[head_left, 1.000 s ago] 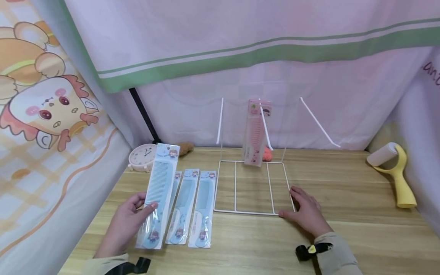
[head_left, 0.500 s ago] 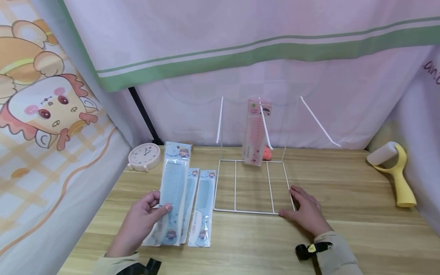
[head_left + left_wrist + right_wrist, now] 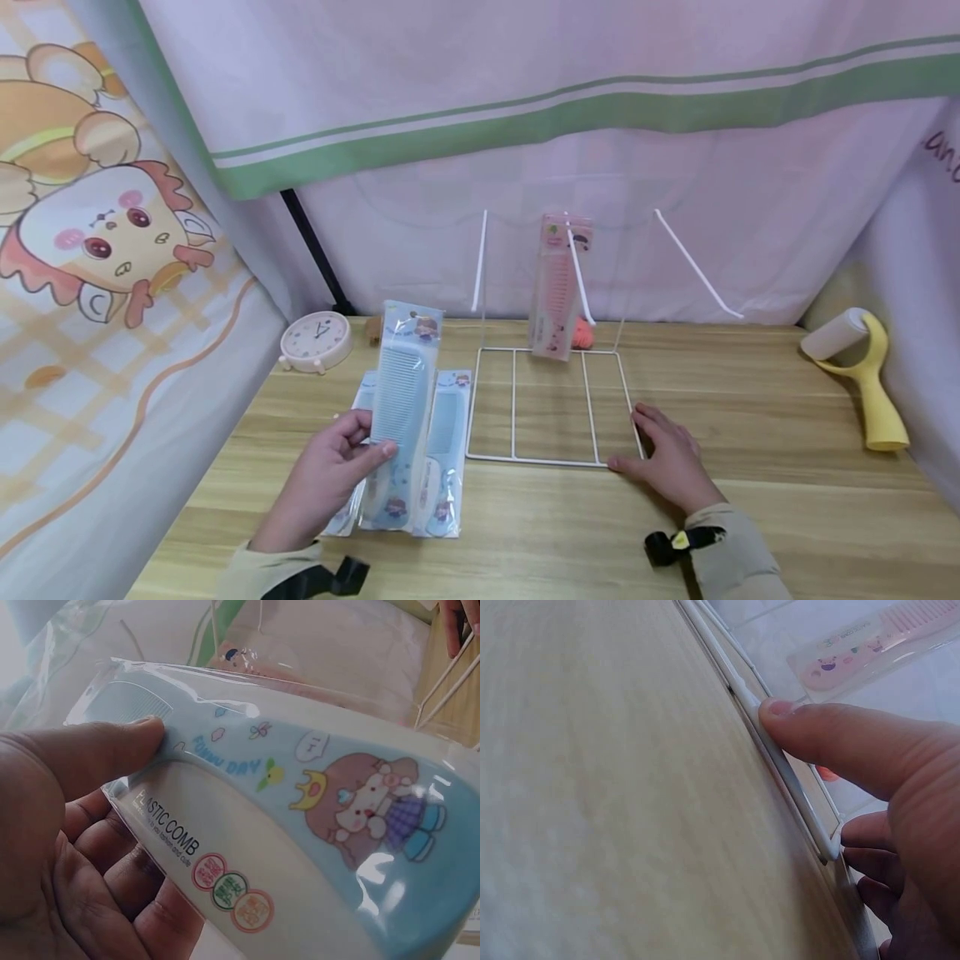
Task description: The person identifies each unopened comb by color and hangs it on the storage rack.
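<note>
My left hand (image 3: 326, 479) pinches a blue plastic comb (image 3: 401, 392) in a clear packet, thumb on the front and fingers behind. The left wrist view shows a crowned cartoon girl on the comb's handle (image 3: 375, 817). Behind it, packaged blue combs lie on the table, one (image 3: 447, 454) showing at the right and another (image 3: 345, 517) partly hidden at the left. My right hand (image 3: 667, 458) holds the front right corner of a white wire display rack (image 3: 551, 463), its thumb (image 3: 840, 735) on the front bar. A packaged pink comb (image 3: 557, 292) hangs on the rack's middle hook.
Two bare hooks, left (image 3: 480, 262) and right (image 3: 697, 262), slope forward from the rack. A pink clock (image 3: 315, 342) stands at the back left. A yellow-handled lint roller (image 3: 873, 392) lies at the right. Behind the rack is a coral-coloured item (image 3: 582, 335) near the curtain (image 3: 420, 250).
My left hand has moved right with the blue comb, passing over the combs on the table and nearer the rack. My right hand keeps its place on the rack's corner.
</note>
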A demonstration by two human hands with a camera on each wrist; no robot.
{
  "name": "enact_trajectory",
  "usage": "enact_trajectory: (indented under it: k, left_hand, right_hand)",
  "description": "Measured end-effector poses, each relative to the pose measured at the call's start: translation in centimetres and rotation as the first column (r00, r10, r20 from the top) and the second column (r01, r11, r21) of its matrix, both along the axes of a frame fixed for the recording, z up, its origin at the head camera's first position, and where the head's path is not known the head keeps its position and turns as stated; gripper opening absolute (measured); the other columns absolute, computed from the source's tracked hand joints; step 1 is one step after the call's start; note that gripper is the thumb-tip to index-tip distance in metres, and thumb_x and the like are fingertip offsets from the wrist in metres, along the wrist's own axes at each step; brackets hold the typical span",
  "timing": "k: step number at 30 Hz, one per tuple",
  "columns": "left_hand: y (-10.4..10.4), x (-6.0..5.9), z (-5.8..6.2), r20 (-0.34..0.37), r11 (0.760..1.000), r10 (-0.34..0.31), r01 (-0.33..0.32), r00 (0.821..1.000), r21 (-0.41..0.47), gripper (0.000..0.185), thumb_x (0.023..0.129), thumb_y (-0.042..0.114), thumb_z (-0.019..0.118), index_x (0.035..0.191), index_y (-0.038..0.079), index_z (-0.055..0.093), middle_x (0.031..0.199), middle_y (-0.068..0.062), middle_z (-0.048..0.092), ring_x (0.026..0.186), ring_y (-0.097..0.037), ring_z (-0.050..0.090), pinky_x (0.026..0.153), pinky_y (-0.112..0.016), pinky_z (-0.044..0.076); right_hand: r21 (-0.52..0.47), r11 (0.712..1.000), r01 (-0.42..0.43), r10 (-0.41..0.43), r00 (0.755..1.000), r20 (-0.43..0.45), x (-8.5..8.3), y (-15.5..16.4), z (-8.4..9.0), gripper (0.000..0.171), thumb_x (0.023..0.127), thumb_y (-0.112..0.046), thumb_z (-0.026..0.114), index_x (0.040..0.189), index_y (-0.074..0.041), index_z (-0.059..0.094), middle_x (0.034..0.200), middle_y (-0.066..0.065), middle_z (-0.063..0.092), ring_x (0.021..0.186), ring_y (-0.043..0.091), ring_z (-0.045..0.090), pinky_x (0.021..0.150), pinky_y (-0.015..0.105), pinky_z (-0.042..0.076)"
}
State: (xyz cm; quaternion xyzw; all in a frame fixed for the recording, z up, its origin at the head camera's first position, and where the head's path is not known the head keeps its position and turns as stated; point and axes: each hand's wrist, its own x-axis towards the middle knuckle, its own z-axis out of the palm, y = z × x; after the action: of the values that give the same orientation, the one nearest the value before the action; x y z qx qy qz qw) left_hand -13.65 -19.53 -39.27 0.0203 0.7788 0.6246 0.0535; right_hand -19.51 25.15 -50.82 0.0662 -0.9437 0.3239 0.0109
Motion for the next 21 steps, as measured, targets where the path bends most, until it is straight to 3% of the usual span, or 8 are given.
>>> enact_trajectory:
  k: [11, 21]
  left_hand:
    - [1.7, 0.7, 1.1, -0.048, 0.999, -0.032, 0.031, 0.998, -0.006, 0.033, 0.091, 0.017, 0.074, 0.114, -0.002, 0.061, 0.117, -0.018, 0.069, 0.098, -0.021, 0.071, 0.080, -0.032, 0.058]
    - [2.8, 0.5, 1.0, -0.074, 0.998, -0.055, 0.056, 0.996, 0.003, 0.026, 0.091, 0.012, 0.074, 0.109, -0.002, 0.060, 0.111, -0.018, 0.070, 0.093, -0.020, 0.071, 0.078, -0.032, 0.058]
  right_hand:
    - [-0.007, 1.000, -0.003, 0.003, 1.000, 0.003, 0.1, 0.0, 0.2, 0.099, 0.077, -0.051, 0.083, 0.144, 0.009, 0.044, 0.156, 0.027, 0.033, 0.143, 0.050, 0.026, 0.112, 0.066, 0.010]
    - [-0.002, 1.000, 0.001, -0.001, 1.000, 0.023, 0.0, 0.0, 0.3, 0.099, 0.077, -0.053, 0.082, 0.144, 0.009, 0.044, 0.156, 0.027, 0.032, 0.143, 0.049, 0.025, 0.112, 0.066, 0.010]
